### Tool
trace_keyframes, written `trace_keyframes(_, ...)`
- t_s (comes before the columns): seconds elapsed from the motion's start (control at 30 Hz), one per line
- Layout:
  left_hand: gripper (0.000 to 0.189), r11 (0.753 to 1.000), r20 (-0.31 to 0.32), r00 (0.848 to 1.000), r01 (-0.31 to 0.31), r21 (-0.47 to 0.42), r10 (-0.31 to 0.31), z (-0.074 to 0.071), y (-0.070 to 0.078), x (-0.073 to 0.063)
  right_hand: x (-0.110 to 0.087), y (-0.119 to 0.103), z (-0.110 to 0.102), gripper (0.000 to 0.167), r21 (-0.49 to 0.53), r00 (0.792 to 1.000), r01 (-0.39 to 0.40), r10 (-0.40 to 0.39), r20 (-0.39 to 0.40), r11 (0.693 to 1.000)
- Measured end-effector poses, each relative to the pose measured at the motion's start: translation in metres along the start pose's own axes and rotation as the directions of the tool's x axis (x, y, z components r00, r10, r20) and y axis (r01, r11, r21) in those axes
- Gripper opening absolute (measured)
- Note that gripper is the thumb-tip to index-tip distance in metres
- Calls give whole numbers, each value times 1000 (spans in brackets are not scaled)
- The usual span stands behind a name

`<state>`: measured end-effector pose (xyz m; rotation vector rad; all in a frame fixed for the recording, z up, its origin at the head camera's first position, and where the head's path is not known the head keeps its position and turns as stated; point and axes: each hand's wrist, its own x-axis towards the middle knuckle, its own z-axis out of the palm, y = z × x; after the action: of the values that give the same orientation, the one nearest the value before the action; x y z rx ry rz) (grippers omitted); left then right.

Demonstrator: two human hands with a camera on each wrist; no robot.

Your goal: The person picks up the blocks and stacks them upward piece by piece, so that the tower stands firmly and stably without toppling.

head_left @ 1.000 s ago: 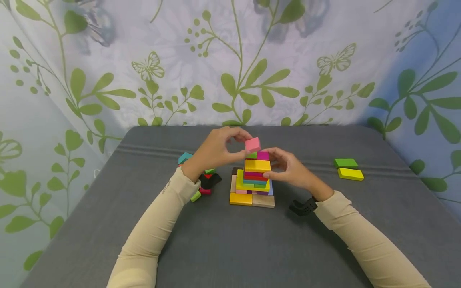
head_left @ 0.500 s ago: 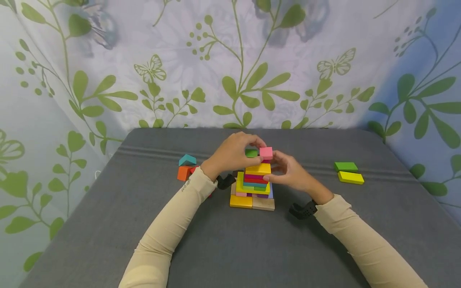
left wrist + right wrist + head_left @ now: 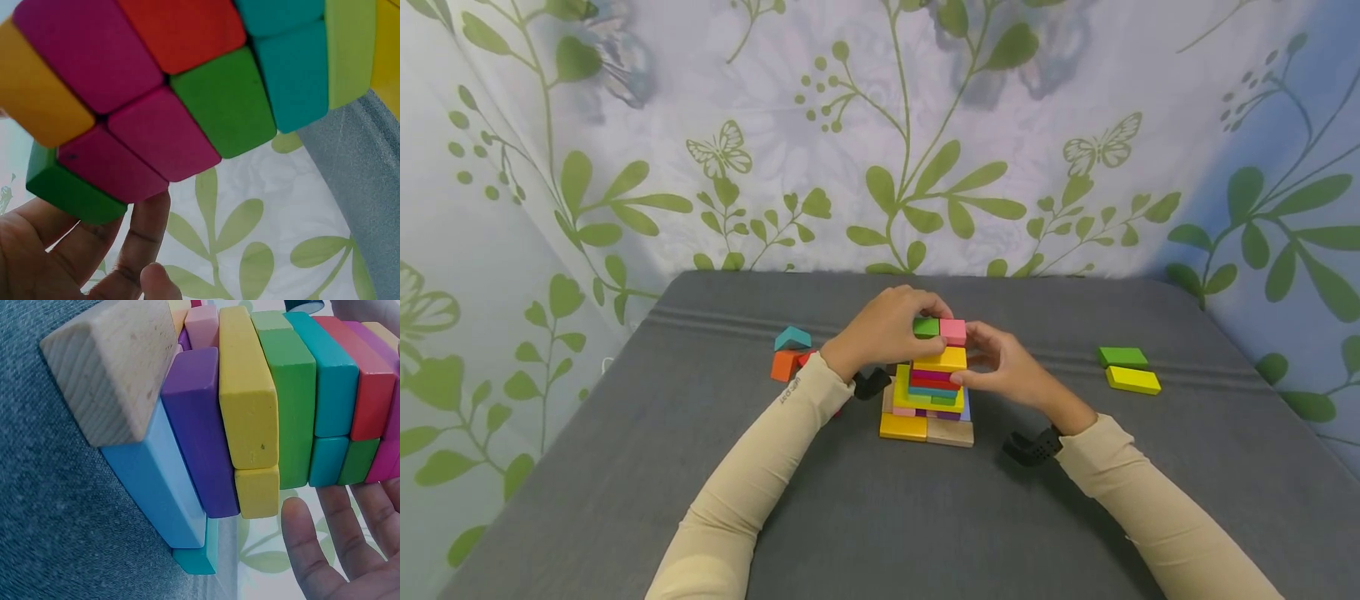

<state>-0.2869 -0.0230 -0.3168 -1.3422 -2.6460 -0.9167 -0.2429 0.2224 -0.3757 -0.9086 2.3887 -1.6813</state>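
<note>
A tower of coloured wooden blocks (image 3: 934, 392) stands on the grey cloth, wide at its base and narrower higher up. On its top layer a pink block (image 3: 952, 331) sits beside a green block (image 3: 927, 327). My left hand (image 3: 891, 329) pinches the pink block, its thumb in front and fingers reaching behind. In the left wrist view, left fingers (image 3: 140, 237) lie against the tower's upper back. My right hand (image 3: 1011, 364) grips the tower's right side, thumb at the front corner. Right fingertips (image 3: 300, 519) show against the back faces in the right wrist view.
Left of the tower lie loose blocks, among them a teal triangular block (image 3: 793, 337) and an orange block (image 3: 785, 365), partly hidden by the left arm. A green block (image 3: 1122, 357) and a yellow block (image 3: 1133, 380) lie at the right. A patterned curtain (image 3: 880, 133) hangs behind.
My left hand has carried the pink block rightward and down onto the tower top, beside the green block. My right hand has stayed at the tower's right side.
</note>
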Motion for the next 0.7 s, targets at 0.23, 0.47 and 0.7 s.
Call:
trace_keyframes(0.23,38,1000,11,1000,2,2,-2,-1,-1,1,0,0,-2,60,-1,1000,11,-11,1,1000)
trace_keyframes(0.47,48,995,-18,1000,-1,-104,-1,-19,-6,-6,1,1,-2,59,4,1000,-5,5,-6,1000)
trace_keyframes(0.7,31,985,-25,997,65,-157,-69,-41,-31,-33,1,2,-1,58,-8,1000,-18,17,-16,1000)
